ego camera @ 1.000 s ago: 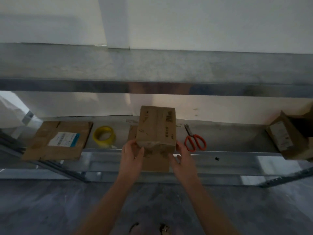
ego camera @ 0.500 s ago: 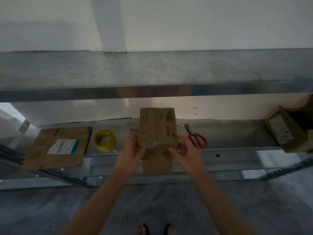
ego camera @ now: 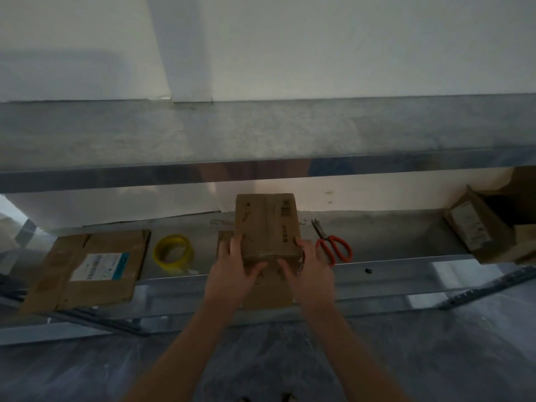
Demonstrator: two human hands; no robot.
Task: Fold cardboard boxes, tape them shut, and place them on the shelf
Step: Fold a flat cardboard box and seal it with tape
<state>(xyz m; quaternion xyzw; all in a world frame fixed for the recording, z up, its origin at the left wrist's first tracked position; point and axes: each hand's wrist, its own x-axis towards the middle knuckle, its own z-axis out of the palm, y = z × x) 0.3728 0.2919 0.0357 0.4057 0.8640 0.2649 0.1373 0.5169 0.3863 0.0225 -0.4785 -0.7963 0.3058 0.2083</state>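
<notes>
A small closed cardboard box (ego camera: 266,224) is held above the lower metal shelf (ego camera: 391,242), in front of me. My left hand (ego camera: 232,268) grips its near left side, thumb on the front face. My right hand (ego camera: 307,271) grips the near right side in the same way. Under the box lies a flattened piece of cardboard (ego camera: 266,291) that overhangs the shelf's front edge. A yellow tape roll (ego camera: 173,252) lies to the left and red-handled scissors (ego camera: 333,245) to the right. The upper shelf (ego camera: 261,132) spans the view above.
A flattened box with a white and teal label (ego camera: 90,268) lies at the left of the lower shelf. An opened cardboard box (ego camera: 487,221) stands at the far right. A small dark object (ego camera: 368,270) sits on the shelf's front rail. Grey floor is below.
The box has been lifted a little higher, and both hands have shifted their hold on its near end. The view has tilted slightly upward.
</notes>
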